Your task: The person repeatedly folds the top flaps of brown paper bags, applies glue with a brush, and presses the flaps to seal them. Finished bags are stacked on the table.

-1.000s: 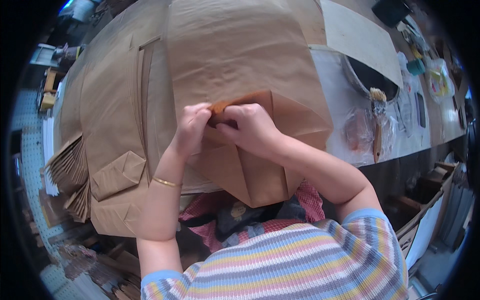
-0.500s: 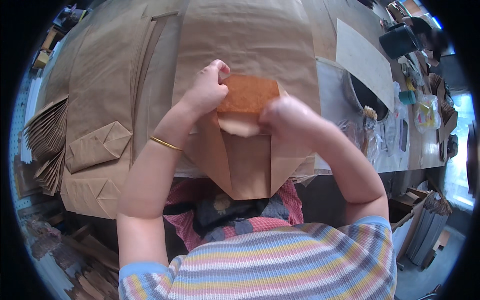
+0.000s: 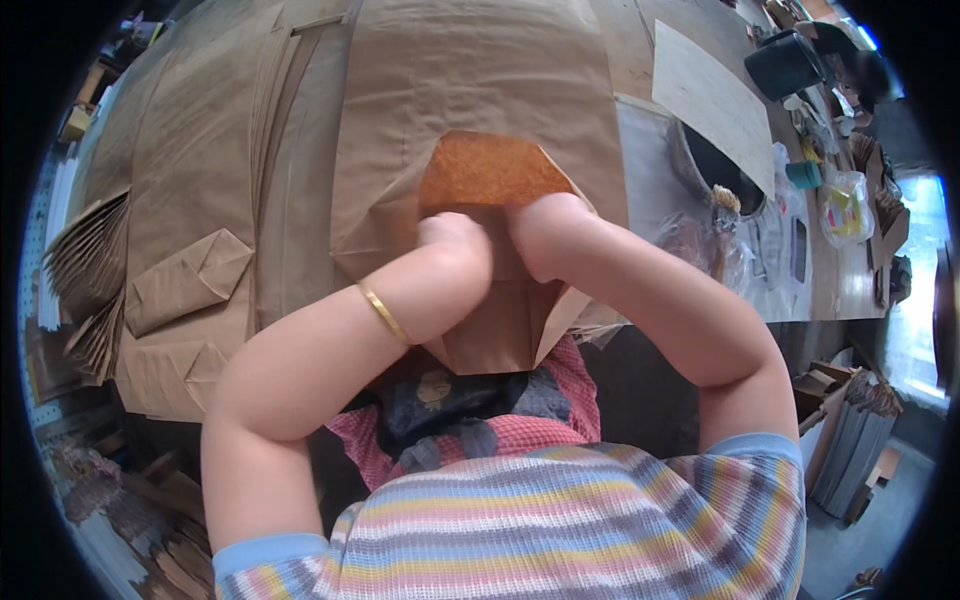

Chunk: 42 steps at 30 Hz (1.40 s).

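Note:
A brown kraft paper bag (image 3: 490,335) lies before me at the table's near edge, its folded end hanging slightly over. An orange-brown rectangular panel (image 3: 490,168) lies against the bag's opened folds. My left hand (image 3: 455,250) is bent over the paper at the panel's near left corner, its fingers smeared and mostly hidden. Close beside it, my right hand (image 3: 548,228) reaches to the panel's near right edge, with its fingertips tucked out of sight. Both hands touch or nearly touch the fold along the panel's near edge.
Long sheets of brown paper (image 3: 480,60) cover the table. Folded paper bags (image 3: 190,280) and a fanned paper stack (image 3: 85,245) lie at the left. At the right are a pale board (image 3: 712,105), a brush (image 3: 724,200), plastic bags (image 3: 845,210) and a dark container (image 3: 785,65).
My left hand has come down and inward from the panel's upper left corner to its near edge. Both hands are now closer together, and the pale flap there is covered.

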### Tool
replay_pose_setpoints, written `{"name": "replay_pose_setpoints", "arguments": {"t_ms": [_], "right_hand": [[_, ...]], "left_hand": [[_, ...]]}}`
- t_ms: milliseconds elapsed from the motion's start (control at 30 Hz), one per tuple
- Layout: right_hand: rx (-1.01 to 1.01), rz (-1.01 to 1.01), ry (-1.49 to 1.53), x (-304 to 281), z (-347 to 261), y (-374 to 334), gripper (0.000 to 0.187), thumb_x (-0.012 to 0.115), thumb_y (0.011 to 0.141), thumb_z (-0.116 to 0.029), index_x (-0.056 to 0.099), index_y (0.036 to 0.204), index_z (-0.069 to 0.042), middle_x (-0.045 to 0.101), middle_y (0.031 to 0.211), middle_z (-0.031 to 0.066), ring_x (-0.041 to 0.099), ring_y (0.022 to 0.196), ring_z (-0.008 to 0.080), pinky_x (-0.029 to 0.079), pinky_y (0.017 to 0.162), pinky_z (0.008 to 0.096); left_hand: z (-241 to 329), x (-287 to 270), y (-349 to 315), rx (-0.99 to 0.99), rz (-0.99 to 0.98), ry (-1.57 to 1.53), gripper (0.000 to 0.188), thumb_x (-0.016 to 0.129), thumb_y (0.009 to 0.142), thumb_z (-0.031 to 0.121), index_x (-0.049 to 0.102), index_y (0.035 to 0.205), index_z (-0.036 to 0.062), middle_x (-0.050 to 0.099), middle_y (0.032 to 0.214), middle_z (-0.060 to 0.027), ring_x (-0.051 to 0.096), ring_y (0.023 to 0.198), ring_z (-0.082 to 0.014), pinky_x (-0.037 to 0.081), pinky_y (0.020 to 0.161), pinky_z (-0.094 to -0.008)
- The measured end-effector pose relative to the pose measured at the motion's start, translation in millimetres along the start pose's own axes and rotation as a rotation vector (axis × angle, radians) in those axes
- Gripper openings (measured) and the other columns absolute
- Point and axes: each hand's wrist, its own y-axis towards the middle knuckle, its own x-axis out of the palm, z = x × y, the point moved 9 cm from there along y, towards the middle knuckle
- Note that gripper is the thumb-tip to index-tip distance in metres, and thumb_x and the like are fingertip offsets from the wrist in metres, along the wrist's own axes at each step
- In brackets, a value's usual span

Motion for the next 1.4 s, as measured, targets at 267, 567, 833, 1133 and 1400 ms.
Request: {"name": "replay_pose_setpoints", "arguments": {"t_ms": [267, 567, 833, 1133, 1400], "right_hand": [[0.335, 0.263, 0.267, 51, 59, -36, 0.057, 0.071, 0.074, -0.016, 0.053, 0.127, -0.006, 0.059, 0.124, 0.0172, 0.062, 0.111, 0.0316, 0.055, 0.086, 0.0397], [-0.187, 0.685, 0.43, 18, 59, -53, 0.047, 0.073, 0.066, -0.01, 0.061, 0.111, -0.004, 0.062, 0.105, 0.0172, 0.062, 0.1, 0.0338, 0.051, 0.084, 0.0405], [-0.394, 0.807, 0.582, 10, 45, -69, 0.011, 0.069, 0.072, -0.006, 0.067, 0.081, -0.001, 0.062, 0.078, 0.0181, 0.062, 0.076, 0.0369, 0.051, 0.069, 0.041], [0.16, 0.619, 0.506, 10, 69, -27, 0.018, 0.067, 0.082, -0.014, 0.067, 0.093, 0.0, 0.066, 0.083, 0.0195, 0.064, 0.079, 0.0371, 0.05, 0.07, 0.0445], [0.354, 1.131, 0.156, 95, 153, -191, 0.041, 0.069, 0.069, -0.01, 0.066, 0.11, -0.01, 0.055, 0.078, 0.0068, 0.06, 0.074, 0.0254, 0.051, 0.064, 0.0387]], "left_hand": [[-68, 38, -19, -0.28, 0.155, -0.079, 0.053, 0.063, 0.086, 0.017, 0.049, 0.136, 0.0071, 0.05, 0.14, -0.0093, 0.05, 0.128, -0.0213, 0.045, 0.101, -0.0295], [-87, 23, -28, 0.199, 0.456, -1.002, 0.031, 0.057, 0.075, 0.001, 0.067, 0.104, 0.0019, 0.058, 0.123, -0.0137, 0.059, 0.108, -0.0293, 0.049, 0.089, -0.0371], [-78, 10, -27, 0.429, 0.425, -0.893, 0.036, 0.068, 0.072, 0.007, 0.067, 0.106, -0.0019, 0.053, 0.126, -0.0148, 0.053, 0.117, -0.0278, 0.046, 0.094, -0.0343], [-87, 17, 2, 0.046, 0.664, -0.787, 0.018, 0.071, 0.077, 0.013, 0.062, 0.083, -0.0013, 0.06, 0.091, -0.0182, 0.057, 0.091, -0.0337, 0.046, 0.08, -0.0423], [-85, 14, -11, 0.101, 0.429, -0.951, 0.036, 0.075, 0.073, 0.027, 0.063, 0.092, -0.0011, 0.06, 0.096, -0.0181, 0.06, 0.092, -0.0323, 0.048, 0.083, -0.0391]]}}
